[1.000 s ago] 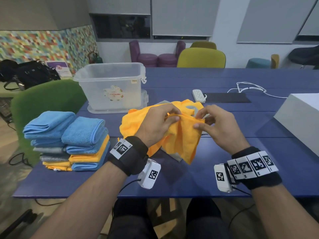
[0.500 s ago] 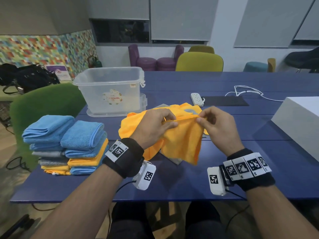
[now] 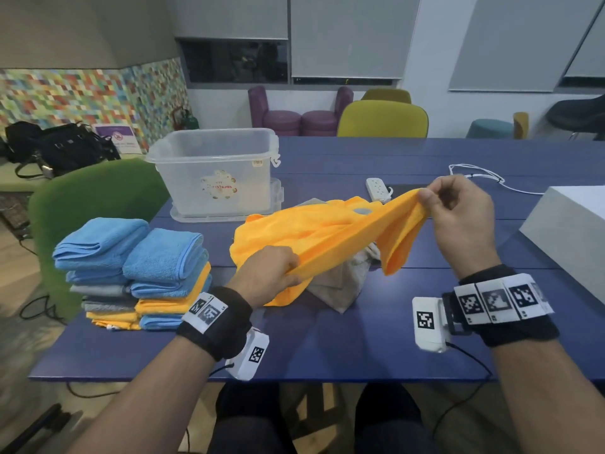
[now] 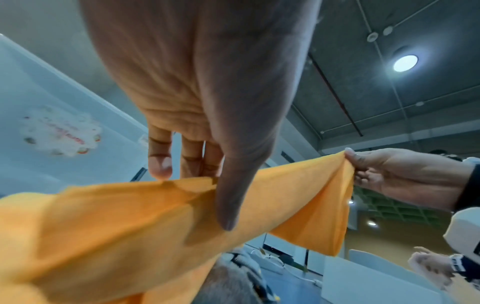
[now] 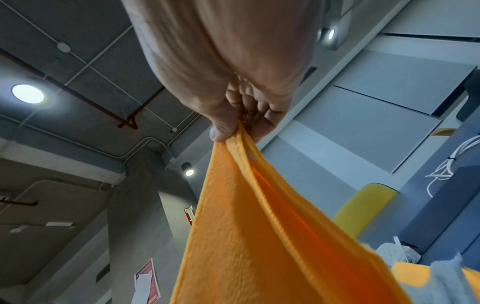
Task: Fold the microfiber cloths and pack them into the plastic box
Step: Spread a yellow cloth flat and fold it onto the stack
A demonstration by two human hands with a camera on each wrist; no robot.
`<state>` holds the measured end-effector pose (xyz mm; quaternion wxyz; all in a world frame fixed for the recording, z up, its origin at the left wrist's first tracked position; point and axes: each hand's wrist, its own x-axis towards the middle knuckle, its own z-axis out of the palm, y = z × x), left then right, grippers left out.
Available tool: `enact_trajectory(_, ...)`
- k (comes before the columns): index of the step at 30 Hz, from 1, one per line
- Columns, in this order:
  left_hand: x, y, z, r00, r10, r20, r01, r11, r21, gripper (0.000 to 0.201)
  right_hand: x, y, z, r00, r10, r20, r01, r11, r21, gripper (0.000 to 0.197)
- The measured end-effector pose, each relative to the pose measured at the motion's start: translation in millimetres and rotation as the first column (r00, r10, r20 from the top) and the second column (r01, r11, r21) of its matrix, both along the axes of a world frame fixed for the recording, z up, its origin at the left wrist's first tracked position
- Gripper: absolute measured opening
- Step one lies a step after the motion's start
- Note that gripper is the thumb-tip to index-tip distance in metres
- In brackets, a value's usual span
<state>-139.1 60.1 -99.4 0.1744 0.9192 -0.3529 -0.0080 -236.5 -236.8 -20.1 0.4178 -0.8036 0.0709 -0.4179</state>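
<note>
An orange microfiber cloth [image 3: 343, 234] is stretched above the blue table [image 3: 327, 348]. My right hand [image 3: 425, 194] pinches one corner of it up at the right, thumb against fingers [image 5: 221, 129]. My left hand [image 3: 291, 267] pinches the cloth's edge lower down at the left; in the left wrist view the thumb [image 4: 228, 197] lies over the fabric [image 4: 116, 226]. More orange cloth and a grey cloth [image 3: 340, 283] lie crumpled underneath. The clear plastic box [image 3: 216, 172] stands open behind, on its lid.
Two stacks of folded blue, grey and orange cloths [image 3: 137, 273] sit at the table's left edge. A white power strip [image 3: 376, 188], a white cable [image 3: 481, 175] and a grey-white box [image 3: 569, 237] lie to the right. A green chair [image 3: 91, 204] stands at the left.
My hands have moved apart along the cloth's edge: the right one up and to the right, the left one down toward me. The orange cloth is now drawn out taut between them.
</note>
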Motion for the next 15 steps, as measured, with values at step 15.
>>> enact_trajectory(15, -18.8, 80.7, 17.0, 0.967, 0.222, -0.126, -0.254, 0.787, -0.563, 0.010, -20.4, -16.0, -8.7, 0.975, -0.192, -0.110, 0.190, 0.981, -0.025, 0.010)
